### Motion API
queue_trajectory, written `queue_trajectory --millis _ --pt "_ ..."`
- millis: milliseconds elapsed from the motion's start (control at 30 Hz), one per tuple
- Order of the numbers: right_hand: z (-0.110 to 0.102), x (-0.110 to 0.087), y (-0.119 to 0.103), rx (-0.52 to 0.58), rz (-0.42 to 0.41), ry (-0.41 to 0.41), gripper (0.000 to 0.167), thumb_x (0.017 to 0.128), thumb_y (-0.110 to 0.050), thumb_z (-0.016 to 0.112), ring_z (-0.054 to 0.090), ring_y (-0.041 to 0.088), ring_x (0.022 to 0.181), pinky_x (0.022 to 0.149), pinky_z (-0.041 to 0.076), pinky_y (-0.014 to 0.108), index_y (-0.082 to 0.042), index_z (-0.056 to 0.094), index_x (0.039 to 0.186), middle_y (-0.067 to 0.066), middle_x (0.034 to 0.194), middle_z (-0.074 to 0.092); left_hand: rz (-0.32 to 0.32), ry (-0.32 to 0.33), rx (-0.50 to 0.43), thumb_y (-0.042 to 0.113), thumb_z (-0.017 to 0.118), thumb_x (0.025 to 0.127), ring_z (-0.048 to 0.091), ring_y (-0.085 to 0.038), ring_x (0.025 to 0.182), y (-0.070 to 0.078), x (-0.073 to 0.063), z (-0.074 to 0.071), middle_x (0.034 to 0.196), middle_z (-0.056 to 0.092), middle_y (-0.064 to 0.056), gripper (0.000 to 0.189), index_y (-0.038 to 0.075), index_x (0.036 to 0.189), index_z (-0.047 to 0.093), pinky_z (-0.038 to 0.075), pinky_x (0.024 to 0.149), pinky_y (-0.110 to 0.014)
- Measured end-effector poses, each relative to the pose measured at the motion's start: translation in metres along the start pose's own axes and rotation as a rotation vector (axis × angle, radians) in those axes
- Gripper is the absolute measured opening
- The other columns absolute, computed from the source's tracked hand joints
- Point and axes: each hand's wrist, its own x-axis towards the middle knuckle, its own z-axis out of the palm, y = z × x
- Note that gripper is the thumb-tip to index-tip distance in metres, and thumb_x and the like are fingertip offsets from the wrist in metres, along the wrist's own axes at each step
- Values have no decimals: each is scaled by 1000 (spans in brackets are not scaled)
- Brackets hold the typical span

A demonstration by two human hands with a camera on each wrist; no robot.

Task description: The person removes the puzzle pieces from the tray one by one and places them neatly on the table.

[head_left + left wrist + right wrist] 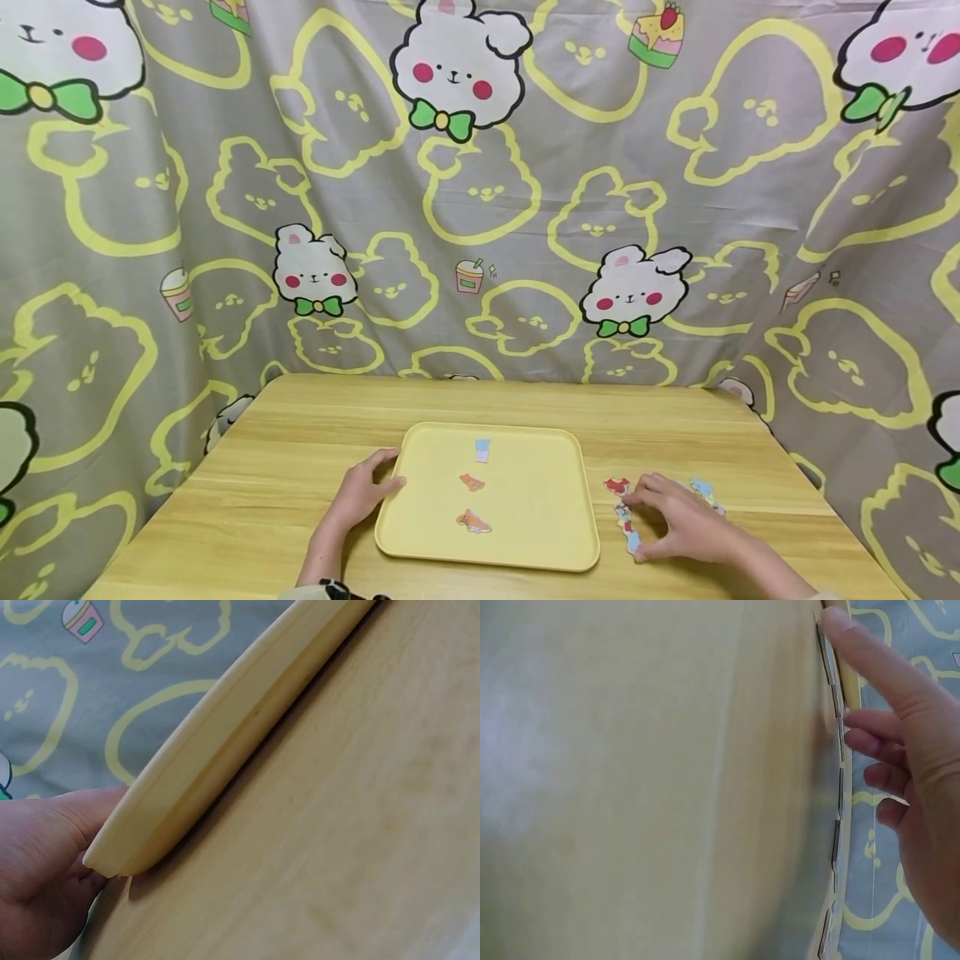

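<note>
A yellow tray (540, 500) lies on the table with three small flat printed pieces on it: a blue and white one (482, 451), a small orange-brown one (472, 482) and a larger orange one (474, 522). My left hand (362, 492) grips the tray's left edge, its thumb at the rim (172, 765). To the tray's right, a column of flat picture pieces (624, 515), like puzzle pieces, lies on the table. My right hand (686, 521) touches this column, thumb (885, 664) at the near end and fingertips farther up. Its fingers are spread from the thumb.
More light-blue and yellow pieces (703, 490) lie beyond the right hand, partly hidden by it. The wooden table (315, 417) meets a grey curtain (517, 333) with cartoon animals at the back and both sides.
</note>
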Motion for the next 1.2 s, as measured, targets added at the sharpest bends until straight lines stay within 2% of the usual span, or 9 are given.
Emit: queue_trajectory --millis 133,233,367,533,633,933,1200 --pt "1 3 -1 103 10 36 60 73 -51 80 43 -3 85 67 39 16 -9 69 115 -13 98 52 13 3 15 22 74 87 46 -45 134 1 -1 -1 139 57 -21 52 8 135 58 37 112 -59" --pt "3 9 -5 181 -29 63 57 76 -40 81 49 1 88 71 46 20 -5 67 119 -8 101 57 19 11 25 22 74 87 47 -44 133 1 -1 -2 137 58 -21 51 8 133 59 38 111 -59" --pt "6 24 -13 299 -87 50 53 80 -30 79 52 9 89 71 49 24 -1 64 122 0 103 59 17 15 28 22 74 87 48 -43 133 2 -1 -2 137 59 -19 50 8 133 59 39 111 -57" --pt "15 44 -24 386 -103 11 51 83 -28 77 48 13 85 65 45 21 0 63 123 4 102 58 14 10 24 22 74 87 48 -42 133 2 -1 -1 137 59 -18 50 9 133 59 39 111 -57" --pt "22 57 -32 386 -108 -7 51 83 -28 77 48 14 86 67 44 19 -1 63 124 3 104 59 14 10 23 22 74 87 48 -43 133 2 -1 -1 138 59 -19 49 9 133 59 40 110 -57" --pt "41 98 -61 342 -136 -54 51 83 -31 77 51 16 89 74 49 25 -4 64 124 2 105 60 14 15 29 22 74 87 49 -42 132 1 -2 0 137 59 -19 49 9 132 60 40 110 -56" --pt "56 128 -87 267 -200 -117 52 82 -37 76 53 12 96 85 49 20 -6 65 123 0 105 60 15 22 25 22 74 87 49 -42 132 -1 -2 0 137 60 -18 49 9 132 60 40 110 -56"
